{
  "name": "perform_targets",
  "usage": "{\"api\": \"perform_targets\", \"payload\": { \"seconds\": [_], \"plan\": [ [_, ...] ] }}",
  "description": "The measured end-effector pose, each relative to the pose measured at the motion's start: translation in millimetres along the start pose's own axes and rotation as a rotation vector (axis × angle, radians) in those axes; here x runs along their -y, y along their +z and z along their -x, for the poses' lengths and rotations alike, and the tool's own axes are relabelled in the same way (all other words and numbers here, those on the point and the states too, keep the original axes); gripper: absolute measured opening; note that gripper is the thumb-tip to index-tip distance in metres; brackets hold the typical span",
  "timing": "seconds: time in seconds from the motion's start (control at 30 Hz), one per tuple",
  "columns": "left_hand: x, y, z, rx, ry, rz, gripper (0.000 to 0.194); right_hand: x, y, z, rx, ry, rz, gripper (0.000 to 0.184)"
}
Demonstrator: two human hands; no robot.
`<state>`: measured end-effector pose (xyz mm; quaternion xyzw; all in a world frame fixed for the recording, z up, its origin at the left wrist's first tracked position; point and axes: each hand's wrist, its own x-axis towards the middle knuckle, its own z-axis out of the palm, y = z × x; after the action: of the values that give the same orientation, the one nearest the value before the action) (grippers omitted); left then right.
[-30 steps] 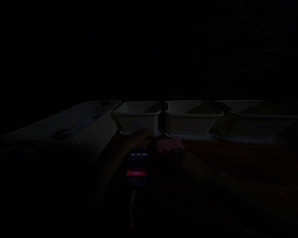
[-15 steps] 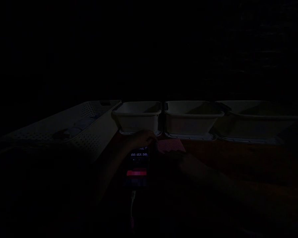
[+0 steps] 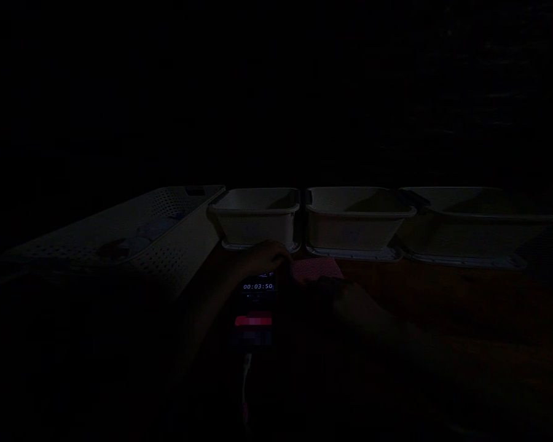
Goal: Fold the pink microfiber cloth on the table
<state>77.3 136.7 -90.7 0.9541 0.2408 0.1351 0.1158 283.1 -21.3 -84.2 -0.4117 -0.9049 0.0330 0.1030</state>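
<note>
In very dim light, a pink textured piece of cloth (image 3: 319, 268) lies on the dark reddish-brown surface. My left hand (image 3: 268, 253) reaches over the top of a lit phone, fingers bent down and closed at the cloth's left edge. Along the near edge of the cloth rests my right hand (image 3: 334, 291), coming from the right; its fingers are mostly lost in the dark. The phone (image 3: 254, 304) shows a timer reading 00:03:50 and a red bar. A pale cable (image 3: 245, 383) runs from its lower end.
To the left stands a long white perforated basket (image 3: 198, 242) with crumpled light and dark items (image 3: 152, 230) inside. Three pale tubs, the left one (image 3: 258, 224), the middle one (image 3: 350, 228) and the right one (image 3: 470, 233), stand in a row behind my hands.
My right hand has shifted very slightly over the cloth's near edge, with its fingers drawn in a little. My left hand stays at the left edge.
</note>
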Motion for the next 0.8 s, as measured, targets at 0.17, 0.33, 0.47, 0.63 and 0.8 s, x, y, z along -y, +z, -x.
{"api": "perform_targets", "payload": {
  "seconds": [0.17, 0.33, 0.47, 0.63, 0.8],
  "plan": [
    [-3.1, -1.0, -1.0, 0.018, -0.005, 0.023, 0.032, 2.4, -1.9, 0.1, 0.007, 0.058, 0.083, 0.027],
    [-6.3, -1.5, -1.1, 0.011, -0.012, 0.018, 0.030, 1.5, -1.7, -0.2, 0.008, 0.058, 0.144, 0.033],
    [-4.3, -0.9, -0.7, 0.004, -0.013, 0.046, 0.035, 1.1, -0.9, -1.2, 0.024, 0.113, 0.136, 0.036],
    [-6.8, -3.9, -0.8, 0.034, -0.031, 0.070, 0.042, 5.0, -4.5, -0.7, 0.045, 0.184, 0.145, 0.037],
    [-8.9, -5.5, -0.4, 0.031, -0.060, 0.082, 0.042, 3.7, -1.3, 0.3, -0.011, 0.221, 0.162, 0.037]
  ]
}}
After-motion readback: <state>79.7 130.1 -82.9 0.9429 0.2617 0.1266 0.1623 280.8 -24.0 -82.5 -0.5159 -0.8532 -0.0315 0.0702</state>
